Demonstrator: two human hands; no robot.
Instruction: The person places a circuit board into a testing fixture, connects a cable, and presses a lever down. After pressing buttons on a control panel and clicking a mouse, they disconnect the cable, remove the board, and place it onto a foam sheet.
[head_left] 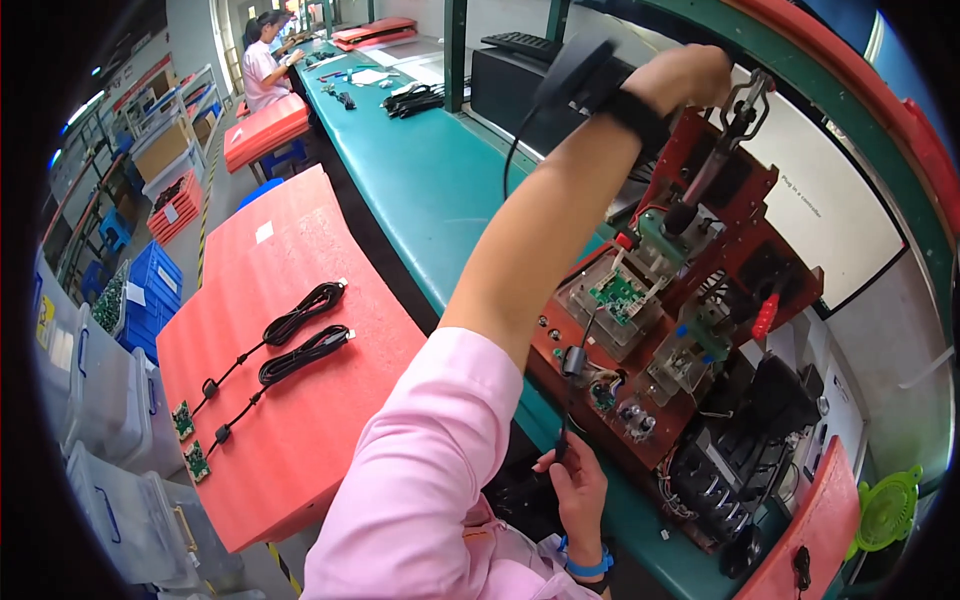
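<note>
Right fingers (583, 455) on cable (573, 361), left arm (540, 230) across bench (400, 170), red foam (320, 440) beside

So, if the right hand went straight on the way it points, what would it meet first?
Past the stretch of black cable at its fingers, the right hand would probably meet the cable's dark cylinder first; depth is unclear, so the edge of the red base might come sooner.

My green bench (425, 190) carries the red clamp fixture (746, 188) at right; farther along, a black cable bundle (413, 100) lies on it. To my left, red foam (290, 262) holds two coiled black cables (303, 314) side by side, each ending in a green circuit board (183, 420), plus a white label (264, 233).
</note>
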